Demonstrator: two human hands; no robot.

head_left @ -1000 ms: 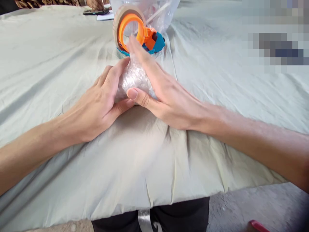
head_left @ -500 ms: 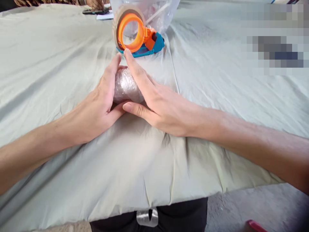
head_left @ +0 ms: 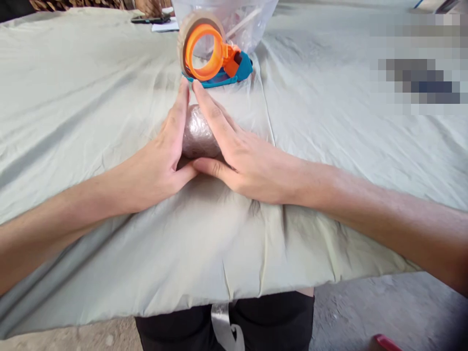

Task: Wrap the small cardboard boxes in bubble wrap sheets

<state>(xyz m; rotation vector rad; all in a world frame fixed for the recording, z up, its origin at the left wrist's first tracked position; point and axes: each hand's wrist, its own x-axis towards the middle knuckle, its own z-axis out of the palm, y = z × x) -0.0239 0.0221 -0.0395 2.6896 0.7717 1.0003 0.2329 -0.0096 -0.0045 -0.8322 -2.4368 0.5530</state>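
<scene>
I'm watching through the head camera, and I take the dispenser (head_left: 218, 51) as my landmark. The bundle (head_left: 201, 134), wrapped in clear film, lies on the pale cloth (head_left: 310, 122) just on the near side of it. I see the left hand (head_left: 161, 151) along the bundle's left side and the right hand (head_left: 248, 156) along its right. Both are open with the fingers straight, cupping the bundle between them. Their fingertips sit just beside each other near the dispenser's blue base, and the right thumb overlaps the left one's tip on the bundle's near side. The dispenser itself is orange and blue and carries a tan roll (head_left: 182, 46). Behind it I see a clear bin (head_left: 261, 19); behind and to its left, a phone (head_left: 149, 20), paper (head_left: 164, 27) and another person's hand (head_left: 149, 7).
</scene>
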